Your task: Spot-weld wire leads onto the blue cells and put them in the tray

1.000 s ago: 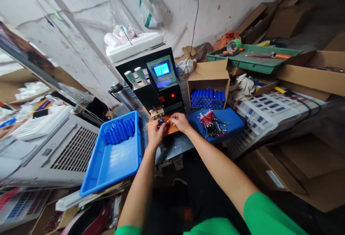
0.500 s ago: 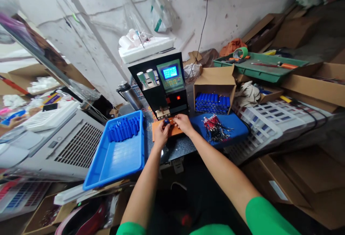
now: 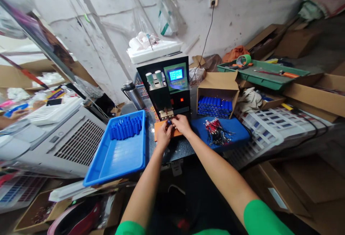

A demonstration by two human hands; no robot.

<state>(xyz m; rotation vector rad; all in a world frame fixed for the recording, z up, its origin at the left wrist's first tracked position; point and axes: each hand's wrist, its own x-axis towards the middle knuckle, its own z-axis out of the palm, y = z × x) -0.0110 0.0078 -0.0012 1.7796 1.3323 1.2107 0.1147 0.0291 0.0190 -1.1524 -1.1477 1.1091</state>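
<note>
At the foot of a black spot welder (image 3: 176, 100) with a lit screen, both my hands meet over an orange board (image 3: 159, 125). My left hand (image 3: 164, 135) is closed on a blue cylindrical battery cell (image 3: 169, 123), mostly hidden by the fingers, just under the welding electrodes (image 3: 166, 113). From the other side my right hand (image 3: 181, 124) pinches close against the cell; what its fingertips hold is too small to make out. A heap of red and black wire leads (image 3: 215, 130) lies on a blue pad to the right.
A blue tray (image 3: 118, 161) with several blue cells (image 3: 126, 128) stands at left. Behind the leads is a cardboard box (image 3: 217, 82) packed with more cells. A steel thermos (image 3: 134, 95) stands behind the tray. A green tray (image 3: 269, 71) with tools lies at the back right.
The camera view has shifted slightly, so the scene sits a bit lower and to the right. My right hand has drawn in closer to the cell and the left hand, beneath the electrodes.
</note>
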